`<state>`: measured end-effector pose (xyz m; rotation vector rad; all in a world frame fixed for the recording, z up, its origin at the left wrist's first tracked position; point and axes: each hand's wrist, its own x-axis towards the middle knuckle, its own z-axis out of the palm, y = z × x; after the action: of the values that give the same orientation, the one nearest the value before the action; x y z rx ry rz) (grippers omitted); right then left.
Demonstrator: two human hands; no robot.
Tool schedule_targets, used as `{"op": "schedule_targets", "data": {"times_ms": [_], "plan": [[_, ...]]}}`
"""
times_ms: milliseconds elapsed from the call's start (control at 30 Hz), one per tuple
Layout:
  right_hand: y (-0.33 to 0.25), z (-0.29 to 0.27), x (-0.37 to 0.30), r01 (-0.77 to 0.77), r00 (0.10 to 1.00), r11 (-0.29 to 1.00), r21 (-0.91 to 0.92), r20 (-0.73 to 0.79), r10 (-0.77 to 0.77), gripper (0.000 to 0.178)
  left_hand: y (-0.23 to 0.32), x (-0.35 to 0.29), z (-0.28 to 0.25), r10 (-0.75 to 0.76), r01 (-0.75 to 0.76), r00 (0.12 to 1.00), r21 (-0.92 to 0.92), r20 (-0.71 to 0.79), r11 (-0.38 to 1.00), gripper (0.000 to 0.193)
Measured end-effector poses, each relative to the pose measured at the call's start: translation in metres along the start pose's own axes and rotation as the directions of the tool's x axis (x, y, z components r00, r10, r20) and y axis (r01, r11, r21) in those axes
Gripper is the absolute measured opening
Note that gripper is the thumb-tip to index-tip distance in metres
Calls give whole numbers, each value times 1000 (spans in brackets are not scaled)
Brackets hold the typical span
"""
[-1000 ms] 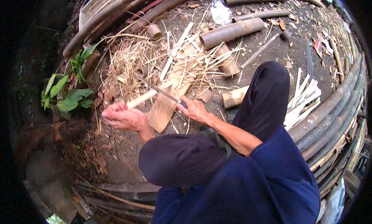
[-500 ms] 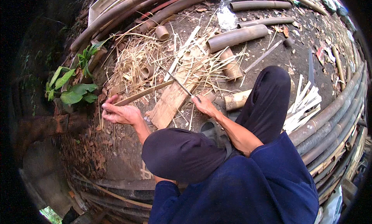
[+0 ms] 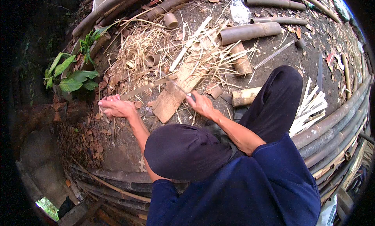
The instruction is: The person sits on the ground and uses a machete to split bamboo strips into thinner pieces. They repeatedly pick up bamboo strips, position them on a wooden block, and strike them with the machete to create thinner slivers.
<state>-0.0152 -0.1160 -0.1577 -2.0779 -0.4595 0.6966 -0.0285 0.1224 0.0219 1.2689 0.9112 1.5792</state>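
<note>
My left hand (image 3: 118, 108), out to the left, is closed on one end of a flat bamboo strip (image 3: 145, 87). The strip slants up and away toward the wooden plank (image 3: 167, 107), and its far part looks blurred. Fingers wrapped round a dark handle, my right hand (image 3: 203, 106) holds a knife (image 3: 180, 88) over the plank. The blade points away to the left and crosses the strip's far end; whether they touch I cannot tell. Beyond lies a heap of thin bamboo shavings (image 3: 134, 56), with a pale split strip (image 3: 191, 42) by the plank.
Thick bamboo lengths (image 3: 250, 33) lie on the far side, and a short bamboo piece (image 3: 245, 97) rests beside my bent right knee (image 3: 281, 89). To the right are a stack of pale strips (image 3: 312, 108) and long bamboo poles (image 3: 332, 126). A leafy plant (image 3: 74, 79) grows at left.
The strip has swung slightly upward with my left hand, which has turned and risen a little. My right hand and knife have shifted slightly; the whole view has moved a bit.
</note>
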Motion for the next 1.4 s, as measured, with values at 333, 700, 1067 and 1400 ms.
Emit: {"op": "schedule_targets", "data": {"times_ms": [333,700,1067,1400], "plan": [[-10,-8,-2,78,996,992,97,-40,-74,41,-21,22,-1,26,-20,995,-62,97,998,34],[-1,-18,6,-85,995,996,35,-50,86,40,-18,24,1,42,-34,992,-65,117,997,35],[-5,-12,3,-14,999,997,70,-31,16,40,-21,25,-7,-3,3,1000,-96,6,995,36],[21,-6,0,-161,987,976,145,29,159,54,-76,-53,-22,-299,231,879,216,371,949,54]]}}
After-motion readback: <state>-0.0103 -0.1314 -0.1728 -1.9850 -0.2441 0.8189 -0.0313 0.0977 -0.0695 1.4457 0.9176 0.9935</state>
